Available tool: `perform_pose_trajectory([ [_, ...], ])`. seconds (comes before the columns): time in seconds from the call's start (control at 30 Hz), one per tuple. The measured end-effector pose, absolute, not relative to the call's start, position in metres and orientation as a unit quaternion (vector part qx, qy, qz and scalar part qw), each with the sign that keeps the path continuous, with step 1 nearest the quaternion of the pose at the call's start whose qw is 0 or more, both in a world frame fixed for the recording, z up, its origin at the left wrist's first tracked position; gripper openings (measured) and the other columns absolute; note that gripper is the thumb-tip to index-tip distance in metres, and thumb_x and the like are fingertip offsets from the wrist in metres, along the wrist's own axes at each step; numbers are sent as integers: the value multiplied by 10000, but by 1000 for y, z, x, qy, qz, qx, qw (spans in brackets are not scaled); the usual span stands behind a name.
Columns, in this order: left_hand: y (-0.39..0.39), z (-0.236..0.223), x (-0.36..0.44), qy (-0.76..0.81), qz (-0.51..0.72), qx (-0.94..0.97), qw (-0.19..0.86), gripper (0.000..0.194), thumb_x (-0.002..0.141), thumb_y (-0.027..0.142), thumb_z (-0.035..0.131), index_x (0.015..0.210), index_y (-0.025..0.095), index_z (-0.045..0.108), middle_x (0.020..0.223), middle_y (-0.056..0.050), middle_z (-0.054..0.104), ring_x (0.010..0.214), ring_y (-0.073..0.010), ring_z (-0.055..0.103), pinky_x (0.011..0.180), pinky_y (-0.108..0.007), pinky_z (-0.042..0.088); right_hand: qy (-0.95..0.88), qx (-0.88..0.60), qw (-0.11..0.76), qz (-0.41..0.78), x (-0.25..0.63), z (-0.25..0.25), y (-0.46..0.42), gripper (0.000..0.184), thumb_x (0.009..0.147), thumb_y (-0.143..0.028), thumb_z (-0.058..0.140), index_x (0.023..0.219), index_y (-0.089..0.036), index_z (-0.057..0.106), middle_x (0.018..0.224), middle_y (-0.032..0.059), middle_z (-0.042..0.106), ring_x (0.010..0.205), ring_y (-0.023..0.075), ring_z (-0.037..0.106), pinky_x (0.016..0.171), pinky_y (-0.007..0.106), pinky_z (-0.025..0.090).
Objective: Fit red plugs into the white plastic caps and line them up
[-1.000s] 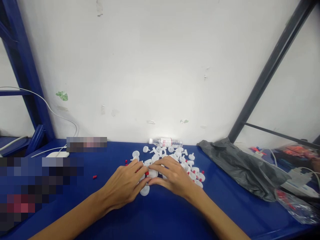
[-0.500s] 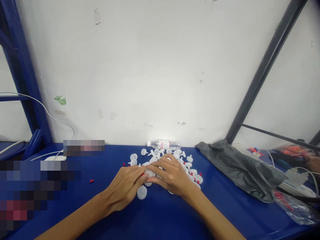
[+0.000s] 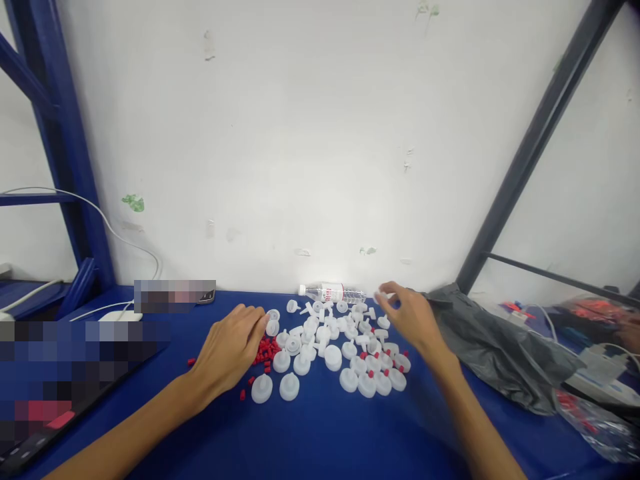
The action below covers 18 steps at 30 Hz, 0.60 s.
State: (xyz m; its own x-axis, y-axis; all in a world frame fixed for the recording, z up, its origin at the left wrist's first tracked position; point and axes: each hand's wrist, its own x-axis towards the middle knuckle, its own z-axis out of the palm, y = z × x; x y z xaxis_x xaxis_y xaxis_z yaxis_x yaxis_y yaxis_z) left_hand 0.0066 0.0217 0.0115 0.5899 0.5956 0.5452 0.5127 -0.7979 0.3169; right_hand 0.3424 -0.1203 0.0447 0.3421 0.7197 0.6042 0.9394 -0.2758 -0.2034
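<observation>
A heap of white plastic disc parts with short stems lies on the blue table, mixed with small red caps. My left hand rests flat at the heap's left edge. Its fingers are stretched out, and the tips are beside a white disc and the red caps. My right hand is lifted at the heap's far right, near the black bag. Its thumb and fingers are pinched on a small white plastic piece.
A clear water bottle lies against the white wall. A black plastic bag and a clear bag of red pieces sit to the right, under a dark slanted post. White cables and a blue frame stand at left.
Both hands were together over the middle of the heap. They have drawn apart, the left to the heap's left edge and the right up to its far right, uncovering the parts.
</observation>
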Motion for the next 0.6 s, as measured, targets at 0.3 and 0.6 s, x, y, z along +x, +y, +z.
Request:
perform_pose_trajectory([
  [0.3, 17, -3, 11, 323, 257, 905, 100, 281, 989, 256, 310, 890, 227, 571, 894, -30, 591, 880, -221, 552, 700, -338, 385, -495, -845, 198, 29, 415, 23, -145, 106, 722, -317, 724, 767, -224, 745, 766, 26, 764, 767, 234, 715, 731, 302, 493],
  [0.6, 14, -4, 14, 322, 243, 907, 117, 192, 940, 228, 384, 1004, 258, 563, 912, -9, 615, 876, -208, 585, 705, -331, 401, -588, -770, 214, 124, 394, 32, -138, 307, 710, -429, 737, 962, -258, 783, 1044, 32, 763, 1002, 262, 672, 851, 310, 495],
])
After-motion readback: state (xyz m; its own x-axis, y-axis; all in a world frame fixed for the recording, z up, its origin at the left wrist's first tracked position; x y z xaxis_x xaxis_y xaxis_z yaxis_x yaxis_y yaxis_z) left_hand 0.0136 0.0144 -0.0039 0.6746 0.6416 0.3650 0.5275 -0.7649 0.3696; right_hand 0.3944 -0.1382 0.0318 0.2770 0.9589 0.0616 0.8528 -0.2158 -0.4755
